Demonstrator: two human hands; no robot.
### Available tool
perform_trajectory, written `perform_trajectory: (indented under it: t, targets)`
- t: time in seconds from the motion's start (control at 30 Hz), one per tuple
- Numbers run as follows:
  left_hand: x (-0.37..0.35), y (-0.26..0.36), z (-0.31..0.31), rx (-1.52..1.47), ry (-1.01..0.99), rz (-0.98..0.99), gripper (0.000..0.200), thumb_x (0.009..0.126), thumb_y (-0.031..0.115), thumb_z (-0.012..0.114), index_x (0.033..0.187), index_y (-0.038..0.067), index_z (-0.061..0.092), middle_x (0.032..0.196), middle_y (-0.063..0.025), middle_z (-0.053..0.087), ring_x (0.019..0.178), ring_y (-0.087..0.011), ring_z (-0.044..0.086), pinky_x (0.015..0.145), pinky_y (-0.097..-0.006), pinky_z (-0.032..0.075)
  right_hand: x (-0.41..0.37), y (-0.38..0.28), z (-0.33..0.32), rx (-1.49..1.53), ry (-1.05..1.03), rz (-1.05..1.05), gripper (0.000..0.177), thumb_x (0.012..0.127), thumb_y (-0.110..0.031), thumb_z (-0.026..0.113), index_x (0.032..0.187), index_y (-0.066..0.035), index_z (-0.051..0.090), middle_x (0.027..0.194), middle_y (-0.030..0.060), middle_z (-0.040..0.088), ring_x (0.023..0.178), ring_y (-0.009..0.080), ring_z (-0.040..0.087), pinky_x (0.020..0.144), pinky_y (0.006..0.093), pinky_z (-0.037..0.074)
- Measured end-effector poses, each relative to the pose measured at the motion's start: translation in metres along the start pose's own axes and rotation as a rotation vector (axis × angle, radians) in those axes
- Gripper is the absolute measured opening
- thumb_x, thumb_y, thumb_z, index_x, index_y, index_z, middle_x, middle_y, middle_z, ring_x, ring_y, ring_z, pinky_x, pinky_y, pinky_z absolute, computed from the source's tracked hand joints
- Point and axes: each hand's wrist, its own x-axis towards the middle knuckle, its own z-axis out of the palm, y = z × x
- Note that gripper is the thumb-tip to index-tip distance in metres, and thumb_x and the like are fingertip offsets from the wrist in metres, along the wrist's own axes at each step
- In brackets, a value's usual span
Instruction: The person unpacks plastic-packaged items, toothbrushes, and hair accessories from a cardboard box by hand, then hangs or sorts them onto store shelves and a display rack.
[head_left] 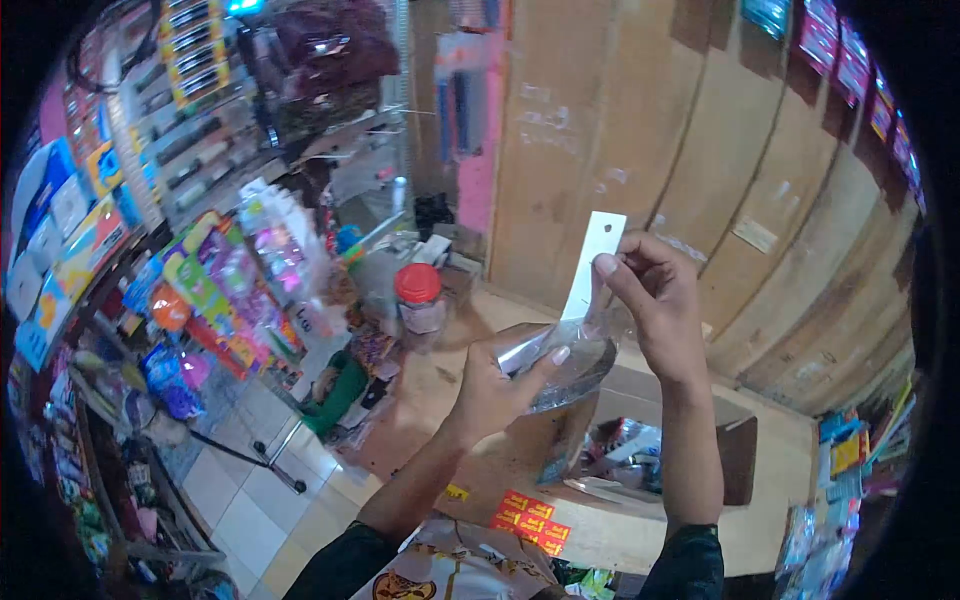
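My left hand is closed around the lower left side of a clear plastic packet, its thumb lying across the front. From the top of the packet rises a white card strip with a small hole near its upper end. My right hand pinches the right edge of this strip between thumb and fingers. The packet is held tilted above the wooden counter; what it contains I cannot make out. Below it, partly behind my right forearm, stands an open cardboard box with packaged items inside.
A red-lidded jar stands at the counter's back left, beside the wooden wall. Red and yellow stickers lie at the near edge. Hanging goods and a green basket are on the left. Packets crowd the right.
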Motion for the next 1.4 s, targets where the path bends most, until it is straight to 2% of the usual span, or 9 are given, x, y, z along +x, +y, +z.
perform_trajectory:
  t: [0.23, 0.33, 0.43, 0.53, 0.63, 0.73, 1.0, 1.27, 1.4]
  targets:
    - [0.005, -0.003, -0.072, 0.334, 0.262, 0.107, 0.024, 0.088, 0.011, 0.067, 0.107, -0.004, 0.066, 0.096, -0.0076, 0.069, 0.086, -0.0098, 0.063, 0.076, -0.0278, 0.051, 0.058, 0.035, 0.079, 0.058, -0.183, 0.067, 0.013, 0.093, -0.016, 0.061, 0.092, -0.003, 0.062, 0.078, -0.0011, 0.061, 0.073, 0.0068, 0.055, 0.069, 0.0245, 0.045]
    - [0.006, -0.007, -0.097, 0.316, 0.313, -0.02, 0.025, 0.088, 0.012, 0.066, 0.108, -0.003, 0.065, 0.096, -0.0062, 0.068, 0.085, -0.0105, 0.062, 0.076, -0.0272, 0.05, 0.08, 0.056, 0.111, 0.136, -0.262, 0.104, 0.013, 0.094, -0.016, 0.061, 0.093, -0.004, 0.062, 0.078, -0.0019, 0.06, 0.072, 0.0063, 0.055, 0.068, 0.0234, 0.044]
    - [0.004, -0.019, -0.112, 0.045, 0.392, 0.067, 0.025, 0.089, 0.013, 0.065, 0.109, -0.002, 0.064, 0.098, -0.0059, 0.068, 0.087, -0.0123, 0.061, 0.077, -0.0284, 0.05, 0.1, 0.079, 0.14, 0.168, -0.318, 0.096, 0.011, 0.094, -0.016, 0.059, 0.093, -0.005, 0.062, 0.077, -0.0042, 0.058, 0.07, 0.0047, 0.053, 0.064, 0.0214, 0.042]
    - [-0.004, -0.026, -0.132, 0.195, 0.51, -0.014, 0.031, 0.089, 0.012, 0.066, 0.115, -0.002, 0.061, 0.104, -0.0074, 0.067, 0.096, -0.0148, 0.061, 0.085, -0.0308, 0.049, 0.113, 0.085, 0.167, 0.206, -0.349, 0.086, 0.012, 0.095, -0.016, 0.058, 0.092, -0.006, 0.062, 0.077, -0.0054, 0.057, 0.069, 0.0036, 0.051, 0.063, 0.0212, 0.04]
    - [-0.004, -0.046, -0.146, 0.037, 0.508, -0.014, 0.038, 0.087, 0.011, 0.068, 0.121, -0.001, 0.057, 0.111, -0.0093, 0.066, 0.105, -0.0166, 0.06, 0.092, -0.0321, 0.046, 0.131, 0.096, 0.184, 0.202, -0.336, 0.09, 0.012, 0.096, -0.016, 0.056, 0.093, -0.005, 0.062, 0.08, -0.0049, 0.058, 0.071, 0.0041, 0.051, 0.066, 0.0217, 0.041]
    - [0.004, -0.055, -0.158, 0.175, 0.38, -0.068, 0.042, 0.085, 0.016, 0.071, 0.121, 0.0, 0.057, 0.116, -0.0091, 0.064, 0.105, -0.018, 0.059, 0.093, -0.0325, 0.045, 0.153, 0.112, 0.194, 0.244, -0.283, 0.077, 0.013, 0.096, -0.016, 0.056, 0.094, -0.006, 0.062, 0.08, -0.0051, 0.058, 0.071, 0.004, 0.051, 0.066, 0.0218, 0.041]
    - [0.036, -0.088, -0.152, -0.042, 0.458, -0.064, 0.038, 0.089, 0.01, 0.065, 0.123, -0.002, 0.054, 0.117, -0.0115, 0.063, 0.108, -0.0172, 0.059, 0.096, -0.0303, 0.044, 0.205, 0.155, 0.208, 0.268, -0.176, 0.118, 0.016, 0.094, -0.019, 0.057, 0.09, -0.006, 0.064, 0.068, -0.0053, 0.053, 0.056, 0.0044, 0.045, 0.05, 0.0222, 0.034]
    - [0.061, -0.144, -0.179, -0.117, 0.5, -0.004, 0.043, 0.09, 0.016, 0.066, 0.126, -0.003, 0.051, 0.121, -0.0121, 0.06, 0.111, -0.0198, 0.055, 0.1, -0.0339, 0.04, 0.223, 0.177, 0.208, 0.328, -0.353, 0.124, 0.015, 0.096, -0.018, 0.054, 0.088, -0.008, 0.061, 0.076, -0.0064, 0.054, 0.068, 0.0042, 0.047, 0.061, 0.0222, 0.038]
    - [0.059, -0.123, -0.178, -0.041, 0.549, 0.009, 0.05, 0.089, 0.021, 0.068, 0.128, -0.003, 0.05, 0.126, -0.0121, 0.058, 0.116, -0.0207, 0.052, 0.103, -0.0346, 0.037, 0.228, 0.179, 0.209, 0.296, -0.402, 0.094, 0.015, 0.097, -0.018, 0.052, 0.089, -0.008, 0.06, 0.079, -0.0065, 0.054, 0.071, 0.0046, 0.047, 0.066, 0.0227, 0.039]
